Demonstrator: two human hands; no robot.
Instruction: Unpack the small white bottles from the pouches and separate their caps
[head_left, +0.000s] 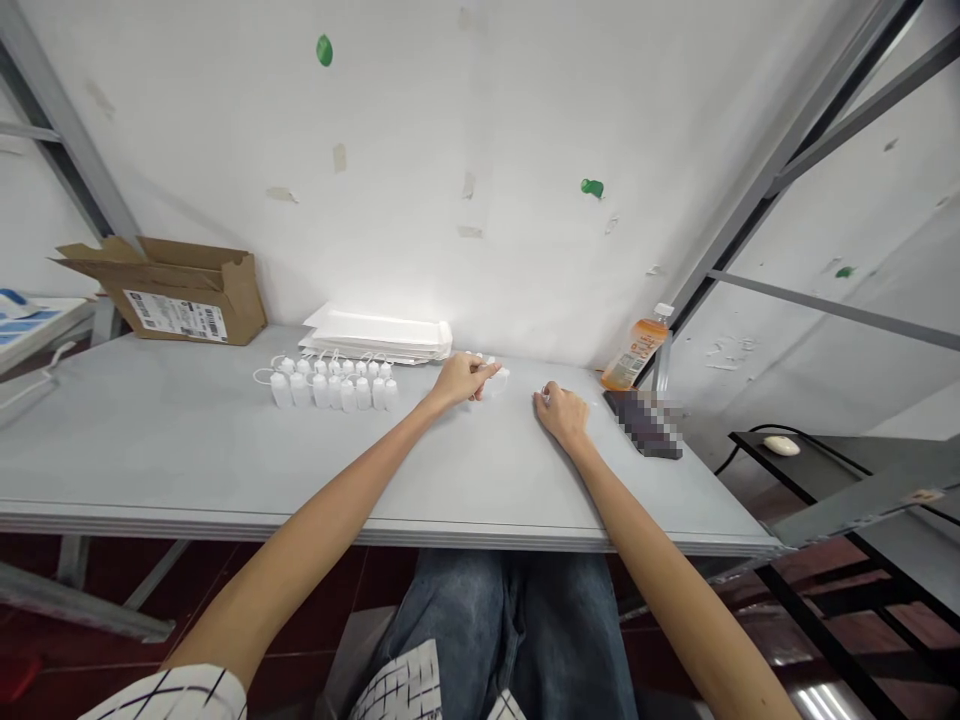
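My left hand [460, 380] is over the middle of the table, its thumb and fingers pinched together. Small white pieces [502, 378] show just behind and beside its fingertips; which of them it grips is hidden. To the right, my right hand [564, 412] rests on the tabletop with curled fingers. A tiny bit of something white shows at its fingertips, too small to name. Left of both hands, several small white bottles [320, 389] with looped cords stand upright in rows.
Behind the bottles lies a stack of flat white cartons [382, 335]. An open cardboard box [184, 295] stands at the back left. On the right are an orange drink bottle [637, 350] and a dark flat object [649, 425], partly blurred. The grey table [465, 490] meets a white wall.
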